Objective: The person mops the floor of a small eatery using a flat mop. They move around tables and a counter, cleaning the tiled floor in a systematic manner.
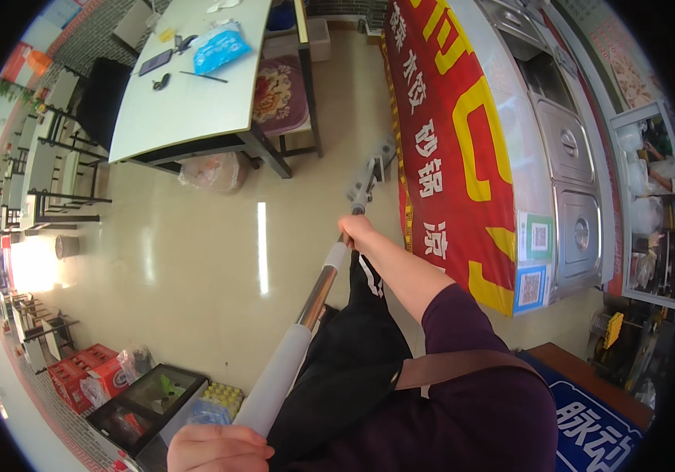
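Both hands grip a long metal pole [318, 294] with white sleeves on it, slanting from the lower left up to the right. My left hand [219, 449] is closed around its upper end at the bottom edge of the view. Farther down the pole, my right hand [356, 230] holds it with the arm stretched out. Just beyond the right hand, a blurred grey and white head, apparently a flat mop head [372, 174], lies on the tiled floor [207, 253] close to the foot of the banner-covered counter.
A red banner [432, 147] with writing covers the counter's side at right; steel lidded pans [576, 227] sit on top. At upper left a white table [196, 106] bears a phone and a blue packet [219, 50]; a plastic bag [213, 171] lies beneath. A dark display case [148, 407] stands lower left.
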A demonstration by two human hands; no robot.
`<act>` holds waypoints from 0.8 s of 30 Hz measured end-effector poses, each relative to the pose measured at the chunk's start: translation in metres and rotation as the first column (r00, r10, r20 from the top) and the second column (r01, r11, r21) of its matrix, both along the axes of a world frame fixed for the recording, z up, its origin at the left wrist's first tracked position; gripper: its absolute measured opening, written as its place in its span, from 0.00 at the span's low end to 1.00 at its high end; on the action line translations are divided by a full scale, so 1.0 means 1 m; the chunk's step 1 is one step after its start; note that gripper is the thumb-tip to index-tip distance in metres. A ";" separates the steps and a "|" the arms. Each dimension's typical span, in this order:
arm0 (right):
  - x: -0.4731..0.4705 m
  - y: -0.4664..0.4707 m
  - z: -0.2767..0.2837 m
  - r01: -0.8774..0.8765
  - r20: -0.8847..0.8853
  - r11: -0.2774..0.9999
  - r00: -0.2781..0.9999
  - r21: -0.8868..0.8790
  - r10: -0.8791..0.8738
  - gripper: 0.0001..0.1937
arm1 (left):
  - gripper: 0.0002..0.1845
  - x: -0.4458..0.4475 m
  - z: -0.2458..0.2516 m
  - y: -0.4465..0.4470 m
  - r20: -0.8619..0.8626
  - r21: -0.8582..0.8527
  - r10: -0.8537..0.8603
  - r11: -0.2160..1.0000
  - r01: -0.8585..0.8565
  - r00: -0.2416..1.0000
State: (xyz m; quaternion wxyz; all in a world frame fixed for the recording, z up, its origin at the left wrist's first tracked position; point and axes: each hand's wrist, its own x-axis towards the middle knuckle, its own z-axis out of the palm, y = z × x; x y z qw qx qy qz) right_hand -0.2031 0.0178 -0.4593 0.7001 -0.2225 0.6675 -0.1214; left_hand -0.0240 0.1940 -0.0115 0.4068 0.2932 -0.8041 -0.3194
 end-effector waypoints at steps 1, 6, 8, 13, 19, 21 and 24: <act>0.003 0.014 0.000 -0.021 0.062 1.000 0.998 -0.002 0.021 0.07 | 0.09 0.004 0.003 0.011 -0.017 -0.034 -0.008 0.999 0.008 1.000; 0.016 0.100 0.018 0.225 0.175 0.971 0.956 0.076 -0.235 0.07 | 0.01 0.040 0.022 0.049 0.131 -0.010 -0.266 0.963 0.270 0.955; 0.027 0.116 0.022 0.300 0.156 0.944 0.934 0.139 -0.320 0.08 | 0.02 0.053 0.030 0.054 0.139 -0.017 -0.325 0.944 0.331 0.935; 0.050 0.150 0.045 0.289 0.327 0.931 0.877 0.224 -0.352 0.06 | 0.06 0.086 0.048 0.077 0.090 -0.076 -0.255 0.962 0.262 0.963; 0.067 0.115 0.064 0.469 0.449 0.856 0.731 0.216 -0.514 0.06 | 0.05 0.099 0.056 0.060 0.118 -0.033 -0.215 0.975 0.220 0.969; 0.066 0.075 0.047 0.569 0.515 0.791 0.620 0.224 -0.592 0.08 | 0.04 0.088 0.044 0.045 0.132 -0.072 -0.103 0.991 0.113 0.986; 0.049 0.013 0.008 0.640 0.552 0.739 0.545 0.213 -0.631 0.09 | 0.03 0.061 0.012 0.020 0.227 -0.154 0.179 0.977 -0.146 0.957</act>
